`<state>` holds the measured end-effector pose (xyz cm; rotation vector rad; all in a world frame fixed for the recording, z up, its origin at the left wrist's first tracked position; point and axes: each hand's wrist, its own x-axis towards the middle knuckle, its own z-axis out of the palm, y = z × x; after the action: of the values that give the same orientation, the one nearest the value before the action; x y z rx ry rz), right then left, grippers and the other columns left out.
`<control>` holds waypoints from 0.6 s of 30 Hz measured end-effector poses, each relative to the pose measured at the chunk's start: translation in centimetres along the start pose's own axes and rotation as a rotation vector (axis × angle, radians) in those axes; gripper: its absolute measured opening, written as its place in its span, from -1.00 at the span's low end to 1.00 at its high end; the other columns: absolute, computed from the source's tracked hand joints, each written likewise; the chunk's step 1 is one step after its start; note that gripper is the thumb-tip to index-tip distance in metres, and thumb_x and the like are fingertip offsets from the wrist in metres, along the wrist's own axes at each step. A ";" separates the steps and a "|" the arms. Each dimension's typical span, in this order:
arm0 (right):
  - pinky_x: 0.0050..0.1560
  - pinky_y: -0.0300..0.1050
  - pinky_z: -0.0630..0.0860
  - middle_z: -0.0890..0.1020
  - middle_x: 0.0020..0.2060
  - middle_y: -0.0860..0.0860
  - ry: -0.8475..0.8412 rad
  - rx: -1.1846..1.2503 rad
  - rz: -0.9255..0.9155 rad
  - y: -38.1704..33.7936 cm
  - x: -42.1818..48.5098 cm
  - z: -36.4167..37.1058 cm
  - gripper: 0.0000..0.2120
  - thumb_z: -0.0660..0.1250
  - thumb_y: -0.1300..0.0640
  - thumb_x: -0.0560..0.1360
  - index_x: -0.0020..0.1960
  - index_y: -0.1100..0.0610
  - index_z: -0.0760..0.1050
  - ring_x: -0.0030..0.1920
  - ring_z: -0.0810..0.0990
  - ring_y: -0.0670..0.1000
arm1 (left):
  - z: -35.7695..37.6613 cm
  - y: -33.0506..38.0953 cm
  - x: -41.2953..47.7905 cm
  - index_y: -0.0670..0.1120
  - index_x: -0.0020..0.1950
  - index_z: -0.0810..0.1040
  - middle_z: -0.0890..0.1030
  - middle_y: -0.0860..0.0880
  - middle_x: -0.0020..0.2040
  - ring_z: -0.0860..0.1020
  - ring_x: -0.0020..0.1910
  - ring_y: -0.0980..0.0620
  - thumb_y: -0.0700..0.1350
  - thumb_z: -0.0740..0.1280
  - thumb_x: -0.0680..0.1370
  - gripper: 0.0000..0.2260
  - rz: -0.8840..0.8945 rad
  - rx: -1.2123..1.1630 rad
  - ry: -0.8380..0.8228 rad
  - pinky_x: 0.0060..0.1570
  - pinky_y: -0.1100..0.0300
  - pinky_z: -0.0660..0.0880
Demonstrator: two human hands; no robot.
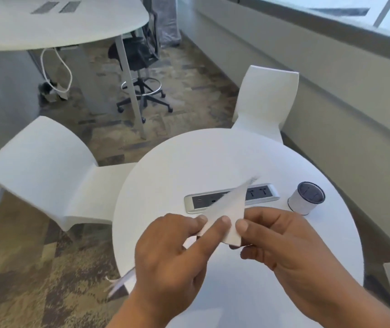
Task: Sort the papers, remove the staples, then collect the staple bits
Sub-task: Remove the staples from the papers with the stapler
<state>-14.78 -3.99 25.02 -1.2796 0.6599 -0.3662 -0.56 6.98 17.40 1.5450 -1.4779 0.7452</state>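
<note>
Both hands hold a white sheaf of papers (pixel 232 207) on edge above the round white table (pixel 189 162). My left hand (pixel 175 259) pinches its near corner between thumb and fingers. My right hand (pixel 281 242) pinches the same corner from the right side, thumb on top. The papers tilt up and away over the table's middle; their far tip is blurred. Another bit of the paper (pixel 120 282) sticks out below my left wrist, past the table's left edge. No staple is visible.
A grey power-socket strip (pixel 262 192) is set into the tabletop behind the papers. A small white cup with a dark lid (pixel 305 197) stands at the right. White chairs stand at the left (pixel 42 171) and the far side (pixel 267 95).
</note>
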 end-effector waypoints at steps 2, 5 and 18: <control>-0.22 -0.20 0.51 0.72 -0.23 0.10 -0.033 -0.028 -0.060 -1.1 -0.6 -0.5 -0.79 0.46 0.08 0.30 -0.11 0.14 0.71 -0.25 0.61 -0.03 | -0.3 0.8 1.4 -0.10 0.20 0.61 0.65 -0.14 -0.25 0.62 -0.33 -0.11 -0.35 0.40 0.46 -0.66 0.073 0.045 0.050 -0.37 0.05 0.48; -0.30 -0.28 0.50 0.71 -0.31 0.08 -0.096 -0.036 -0.135 -3.0 -1.4 -1.5 -0.85 0.48 0.16 0.26 -0.17 0.14 0.72 -0.33 0.60 -0.08 | -0.3 2.0 3.1 -0.15 0.14 0.63 0.64 -0.10 -0.24 0.61 -0.33 -0.09 -0.35 0.41 0.49 -0.75 0.156 0.111 0.119 -0.33 0.06 0.49; -0.41 -0.34 0.45 0.64 -0.45 0.13 -0.074 -0.093 -0.235 -6.4 -3.2 -6.9 -0.90 0.43 0.21 0.24 -0.27 0.16 0.70 -0.43 0.57 -0.07 | 2.0 8.4 8.2 -0.21 0.01 0.74 0.64 -0.14 -0.27 0.58 -0.36 -0.12 -0.17 0.43 0.57 -0.87 -0.081 0.067 0.073 -0.42 0.08 0.48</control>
<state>-20.94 -8.97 30.99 -1.4574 0.4689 -0.4829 -8.07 1.82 25.07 1.6010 -1.3413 0.8022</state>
